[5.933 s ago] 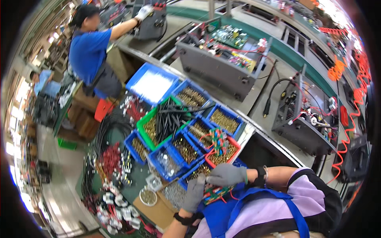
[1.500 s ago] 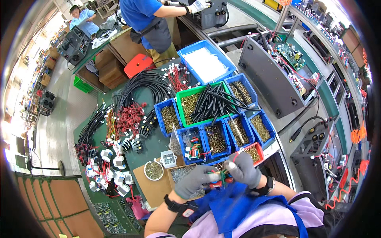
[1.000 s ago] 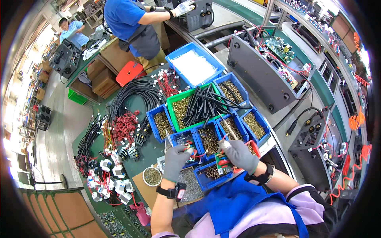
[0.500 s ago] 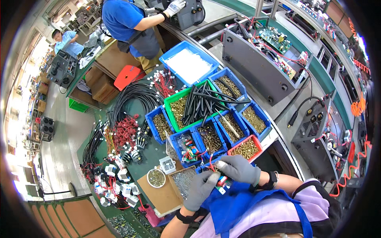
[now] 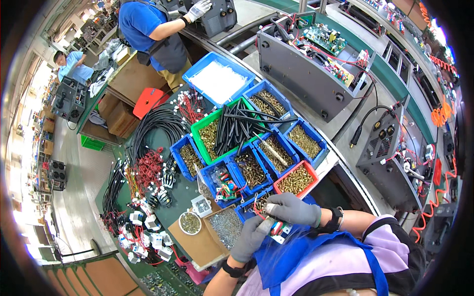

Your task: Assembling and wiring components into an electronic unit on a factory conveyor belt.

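Observation:
My left hand (image 5: 251, 240) and my right hand (image 5: 295, 209), both in grey gloves, meet in front of my blue apron with fingers closed. Between them is a small electrical part (image 5: 280, 231) with red, green and white on it. Thin red wires (image 5: 256, 208) rise by the fingertips; the gloves hide exactly where each hand grips. Just beyond stands a blue bin (image 5: 213, 196) with similar red, green and white parts. Near my right hand is a red bin (image 5: 316, 178) of small brass fittings.
A green bin (image 5: 196, 132) carries black tubes (image 5: 236, 126), among blue bins of brass pieces. Red and black wire bundles lie left. A cardboard tray (image 5: 190, 244) holds a round dish (image 5: 190, 223). Open machine housings (image 5: 301, 74) stand right; a co-worker (image 5: 143, 27) works beyond.
The whole scene has shifted slightly left in the picture as the view moved. The small part has turned a little between my hands, which stay closed together.

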`<state>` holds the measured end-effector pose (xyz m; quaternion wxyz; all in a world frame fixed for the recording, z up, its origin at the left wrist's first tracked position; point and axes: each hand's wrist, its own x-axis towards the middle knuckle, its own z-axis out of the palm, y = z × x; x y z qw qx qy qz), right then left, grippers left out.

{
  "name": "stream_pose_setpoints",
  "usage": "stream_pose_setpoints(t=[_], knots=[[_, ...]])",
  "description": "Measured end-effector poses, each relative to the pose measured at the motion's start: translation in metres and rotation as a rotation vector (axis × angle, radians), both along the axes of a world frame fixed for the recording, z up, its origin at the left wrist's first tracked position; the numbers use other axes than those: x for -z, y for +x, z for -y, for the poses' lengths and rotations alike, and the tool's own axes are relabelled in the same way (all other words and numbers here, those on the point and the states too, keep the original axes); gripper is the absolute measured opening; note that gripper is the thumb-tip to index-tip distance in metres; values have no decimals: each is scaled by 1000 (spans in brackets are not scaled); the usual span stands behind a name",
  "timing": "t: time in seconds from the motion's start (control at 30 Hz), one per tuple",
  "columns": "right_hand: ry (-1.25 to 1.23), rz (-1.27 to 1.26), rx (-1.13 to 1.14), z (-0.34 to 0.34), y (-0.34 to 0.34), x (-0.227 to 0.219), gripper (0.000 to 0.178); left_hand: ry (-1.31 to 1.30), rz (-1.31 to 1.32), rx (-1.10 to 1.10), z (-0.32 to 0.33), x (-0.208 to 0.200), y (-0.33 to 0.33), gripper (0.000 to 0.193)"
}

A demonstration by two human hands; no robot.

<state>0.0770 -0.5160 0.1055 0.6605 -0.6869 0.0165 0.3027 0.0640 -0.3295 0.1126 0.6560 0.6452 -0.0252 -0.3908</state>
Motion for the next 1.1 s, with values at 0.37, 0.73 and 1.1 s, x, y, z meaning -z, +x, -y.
stream_pose_setpoints(t=[0.37, 0.73, 1.1], knots=[[239, -255, 213, 5, 6, 10, 33, -96, -157, -188, 15, -9, 10, 33], [-55, 362, 726, 15, 1, 3, 34, 269, 658, -77, 43, -38, 10, 26], [481, -166, 997, 97, -32, 7, 24, 895, 498, -291, -32, 43, 98, 32]])
